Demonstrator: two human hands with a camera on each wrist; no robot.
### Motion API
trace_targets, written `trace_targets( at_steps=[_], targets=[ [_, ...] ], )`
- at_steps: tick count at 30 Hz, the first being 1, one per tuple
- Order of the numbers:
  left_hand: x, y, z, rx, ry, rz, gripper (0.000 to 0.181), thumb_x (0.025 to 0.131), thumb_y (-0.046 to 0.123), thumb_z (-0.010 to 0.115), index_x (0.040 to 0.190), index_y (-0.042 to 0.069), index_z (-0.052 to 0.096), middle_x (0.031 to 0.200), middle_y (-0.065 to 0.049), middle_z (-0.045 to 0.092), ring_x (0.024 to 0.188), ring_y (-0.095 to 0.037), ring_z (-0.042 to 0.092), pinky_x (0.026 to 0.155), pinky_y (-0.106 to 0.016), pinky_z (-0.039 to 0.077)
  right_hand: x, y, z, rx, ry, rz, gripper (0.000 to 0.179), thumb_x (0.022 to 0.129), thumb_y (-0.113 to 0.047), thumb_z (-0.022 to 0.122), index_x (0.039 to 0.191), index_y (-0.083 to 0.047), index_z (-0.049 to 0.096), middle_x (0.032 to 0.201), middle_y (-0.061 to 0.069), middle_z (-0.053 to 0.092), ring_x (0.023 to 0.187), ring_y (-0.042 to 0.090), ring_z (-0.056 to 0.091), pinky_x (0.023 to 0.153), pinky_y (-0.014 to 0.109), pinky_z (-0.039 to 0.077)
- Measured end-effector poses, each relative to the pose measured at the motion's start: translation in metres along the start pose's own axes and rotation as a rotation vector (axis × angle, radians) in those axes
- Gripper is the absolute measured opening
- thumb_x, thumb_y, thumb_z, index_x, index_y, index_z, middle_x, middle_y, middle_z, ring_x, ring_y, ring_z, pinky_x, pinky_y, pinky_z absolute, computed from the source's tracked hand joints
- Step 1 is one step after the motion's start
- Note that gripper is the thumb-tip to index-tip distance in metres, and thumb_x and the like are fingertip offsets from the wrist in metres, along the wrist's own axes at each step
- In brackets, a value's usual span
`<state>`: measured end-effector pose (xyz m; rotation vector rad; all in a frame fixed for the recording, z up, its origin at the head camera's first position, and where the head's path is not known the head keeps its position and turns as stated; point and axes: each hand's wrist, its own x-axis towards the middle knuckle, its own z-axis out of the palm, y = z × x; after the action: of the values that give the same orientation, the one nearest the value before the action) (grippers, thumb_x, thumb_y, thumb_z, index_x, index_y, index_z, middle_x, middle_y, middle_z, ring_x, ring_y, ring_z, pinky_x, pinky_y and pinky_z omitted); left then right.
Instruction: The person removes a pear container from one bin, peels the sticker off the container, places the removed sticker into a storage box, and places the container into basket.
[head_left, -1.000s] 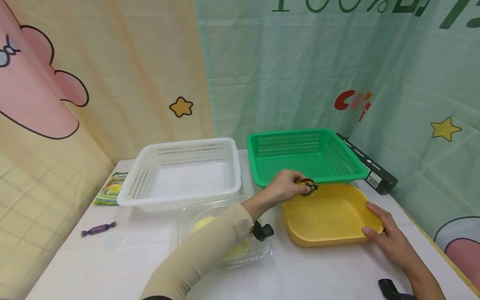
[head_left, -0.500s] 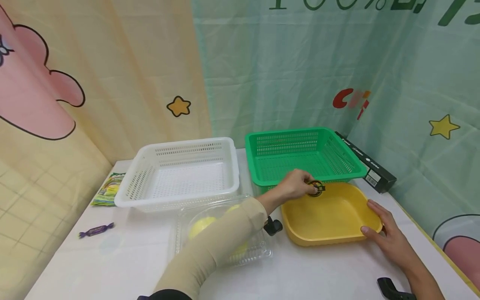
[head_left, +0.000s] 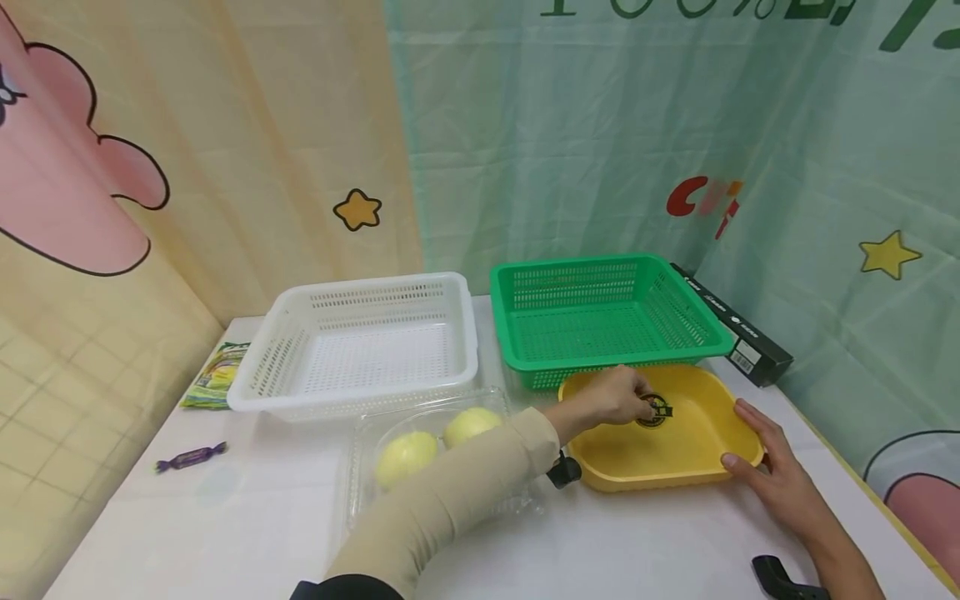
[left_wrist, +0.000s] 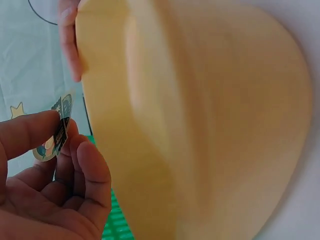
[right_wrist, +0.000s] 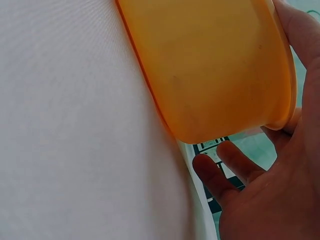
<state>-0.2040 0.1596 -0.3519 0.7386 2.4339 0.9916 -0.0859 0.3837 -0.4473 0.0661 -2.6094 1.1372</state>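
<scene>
My left hand reaches over the yellow plastic tray and pinches a small, flat, round badge-like piece with a dark band of lettering. In the left wrist view the same piece is held between thumb and fingertips, its edge toward the camera, with coloured print on it. My right hand grips the tray's right end. In the right wrist view the thumb lies along the tray's rim, and several fingers spread out below its outer wall.
Behind the tray stands a green basket; a white basket is to its left. A clear plastic box with yellow round fruits sits under the left forearm. A black box, a purple-wrapped candy and a green-yellow packet lie around.
My left hand has moved right and toward the near side with the round piece, from the tray's back rim to over its middle. The right hand keeps its place on the tray.
</scene>
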Motion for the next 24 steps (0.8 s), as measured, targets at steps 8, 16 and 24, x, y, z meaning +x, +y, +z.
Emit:
trace_targets(
  at_steps=[8,16,24],
  targets=[
    [-0.001,-0.008,0.010,0.095,-0.038,-0.021,0.005,0.082,0.010,0.071,0.085,0.012,0.070,0.079,0.004,0.066,0.064,-0.006,0.046,0.054,-0.018,0.038,0.000,0.000,0.001,0.002,0.001,-0.015,0.071,0.093,-0.014,0.058,0.152,-0.015,0.019,0.152,-0.029,0.009,0.121,-0.032,0.010,0.091,-0.011,0.013],
    [0.002,-0.011,0.014,0.042,-0.059,-0.055,0.004,0.082,0.008,0.070,0.085,0.010,0.069,0.078,0.003,0.063,0.066,-0.007,0.047,0.056,-0.018,0.039,0.000,0.000,0.001,-0.011,-0.003,0.016,0.071,0.094,-0.018,0.058,0.152,-0.017,0.017,0.151,-0.030,0.007,0.119,-0.033,0.009,0.089,-0.011,0.012],
    [0.013,-0.019,0.020,-0.078,-0.042,-0.151,0.014,0.080,0.005,0.072,0.094,0.005,0.072,0.082,-0.002,0.067,0.069,-0.008,0.047,0.061,-0.019,0.037,0.001,0.001,0.000,-0.007,-0.005,0.025,0.071,0.094,-0.018,0.057,0.152,-0.018,0.017,0.152,-0.030,0.006,0.118,-0.034,0.009,0.089,-0.011,0.013]
  ],
)
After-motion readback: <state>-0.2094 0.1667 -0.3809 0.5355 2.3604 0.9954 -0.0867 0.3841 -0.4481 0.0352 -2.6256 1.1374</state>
